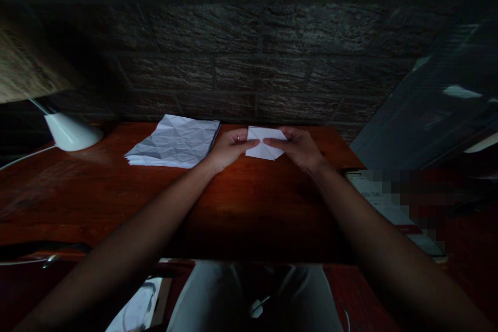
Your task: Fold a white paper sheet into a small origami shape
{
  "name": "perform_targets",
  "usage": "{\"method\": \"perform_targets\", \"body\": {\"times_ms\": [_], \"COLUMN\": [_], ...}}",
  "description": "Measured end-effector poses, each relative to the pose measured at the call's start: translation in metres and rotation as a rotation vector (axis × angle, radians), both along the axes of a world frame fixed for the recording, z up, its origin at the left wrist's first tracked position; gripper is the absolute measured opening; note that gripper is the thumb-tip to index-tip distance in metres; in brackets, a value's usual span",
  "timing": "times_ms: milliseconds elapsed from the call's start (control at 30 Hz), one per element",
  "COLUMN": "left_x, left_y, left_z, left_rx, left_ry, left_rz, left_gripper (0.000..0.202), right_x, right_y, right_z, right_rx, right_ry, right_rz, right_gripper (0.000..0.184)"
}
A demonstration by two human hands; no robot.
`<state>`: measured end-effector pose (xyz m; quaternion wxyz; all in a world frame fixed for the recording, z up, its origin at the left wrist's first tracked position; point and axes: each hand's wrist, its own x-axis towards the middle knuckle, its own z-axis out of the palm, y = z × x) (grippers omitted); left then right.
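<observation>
A small folded white paper (pixel 264 147) with crease lines lies on the reddish wooden table (pixel 249 202) near its far edge. My left hand (pixel 229 148), a ring on one finger, pinches the paper's left side. My right hand (pixel 298 146) grips its right side with the fingers curled over the edge. Both forearms reach forward from the bottom of the view.
A stack of creased white sheets (pixel 175 141) lies left of my hands. A white lamp base (pixel 72 132) with a cord stands at far left. A flat device or book (pixel 389 202) sits on the right, partly blurred. A dark brick wall (pixel 249 36) rises behind the table.
</observation>
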<state>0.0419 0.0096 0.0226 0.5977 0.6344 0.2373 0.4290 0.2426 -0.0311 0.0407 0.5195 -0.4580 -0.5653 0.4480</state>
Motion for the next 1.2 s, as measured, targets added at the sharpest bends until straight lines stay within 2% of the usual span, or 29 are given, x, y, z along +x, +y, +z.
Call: {"method": "perform_targets", "body": {"times_ms": [233,700,1200], "left_x": [-0.001,-0.0003,0.0001], "left_y": [0.0006,0.0038,0.0026], "left_z": [0.0013,-0.0044,-0.0046], "left_rx": [0.012,-0.004,-0.032], "left_ry": [0.022,0.042,0.051], "left_rz": [0.006,0.09,0.08], "left_gripper": [0.035,0.042,0.04], "right_x": [0.0004,-0.0031,-0.0031], "right_y": [0.0003,-0.0018,-0.0019], "right_z": [-0.0011,0.0006,0.0004], "right_rx": [0.012,-0.004,-0.011], "right_ry": [0.007,0.011,0.007], "right_rz": [0.021,-0.001,0.012], "right_gripper": [0.033,0.041,0.041]}}
